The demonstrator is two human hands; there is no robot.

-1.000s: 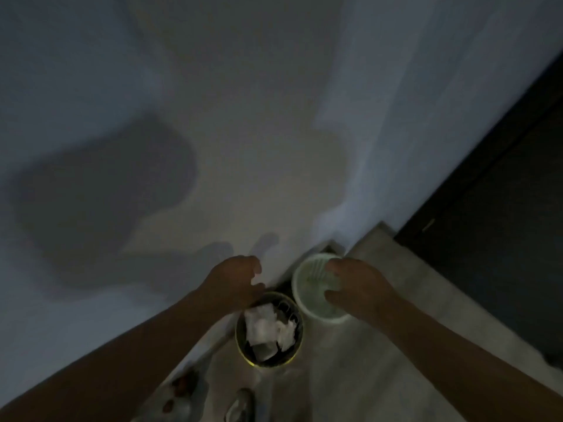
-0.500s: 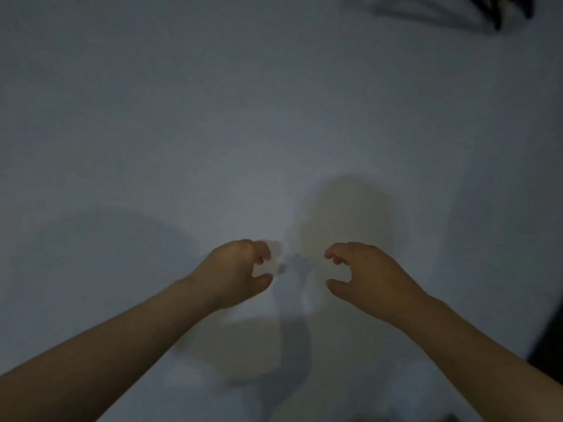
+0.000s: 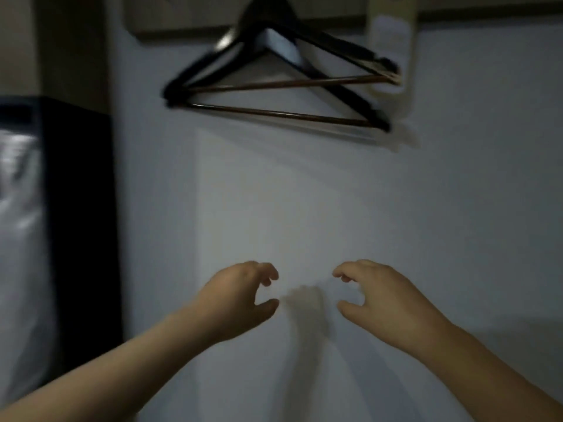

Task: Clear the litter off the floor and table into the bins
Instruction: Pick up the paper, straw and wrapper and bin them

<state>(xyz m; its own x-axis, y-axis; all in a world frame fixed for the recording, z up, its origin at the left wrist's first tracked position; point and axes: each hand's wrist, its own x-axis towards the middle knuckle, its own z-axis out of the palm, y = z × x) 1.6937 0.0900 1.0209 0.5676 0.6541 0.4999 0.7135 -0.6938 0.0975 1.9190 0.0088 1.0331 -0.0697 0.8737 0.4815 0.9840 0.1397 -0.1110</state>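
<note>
Litter and bins cannot be located in the head view. Before a smooth pale wall [image 3: 335,193], the left hand [image 3: 240,296] and the right hand [image 3: 380,300] are held loosely curled, half open, with nothing gripped. Two black triangular hangers [image 3: 274,83] with brown bars are hung above.

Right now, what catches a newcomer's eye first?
The left hand and right hand reach out low in the frame, side by side, fingers loosely curled and holding nothing. Above them, at top centre, black hangers hang against the pale wall.
</note>
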